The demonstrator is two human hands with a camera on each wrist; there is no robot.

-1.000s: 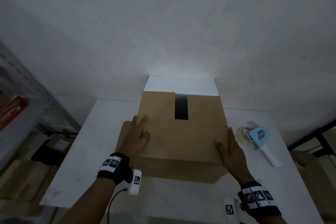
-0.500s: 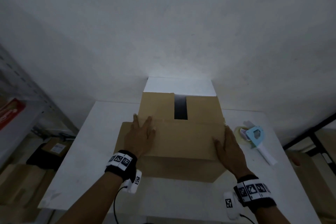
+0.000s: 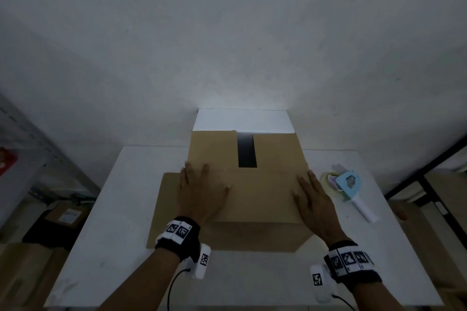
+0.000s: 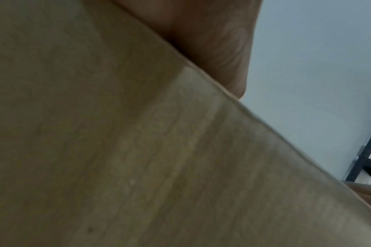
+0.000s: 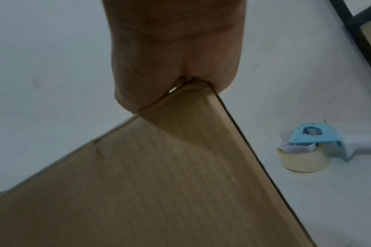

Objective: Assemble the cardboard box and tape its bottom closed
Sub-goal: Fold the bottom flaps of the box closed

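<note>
A brown cardboard box (image 3: 260,194) stands on the white table (image 3: 121,209) with its bottom flaps upward. The near flap is folded flat over the two side flaps, and a dark gap (image 3: 247,150) shows between those. My left hand (image 3: 199,192) lies flat on the left part of the near flap. My right hand (image 3: 313,202) presses flat on its right corner, and the heel of that hand (image 5: 176,63) sits on the box corner (image 5: 193,86). A blue tape dispenser (image 3: 350,188) with a roll of tape (image 5: 303,160) lies on the table to the right of the box.
A white far flap (image 3: 242,121) stands up behind the box against the wall. Metal shelving (image 3: 22,166) with boxes is to the left of the table. A black frame (image 3: 429,184) and a cardboard sheet are to the right.
The left hand has slid to the right and slightly forward on the near flap. The right hand has stayed on the right corner. The flap lies flatter.
</note>
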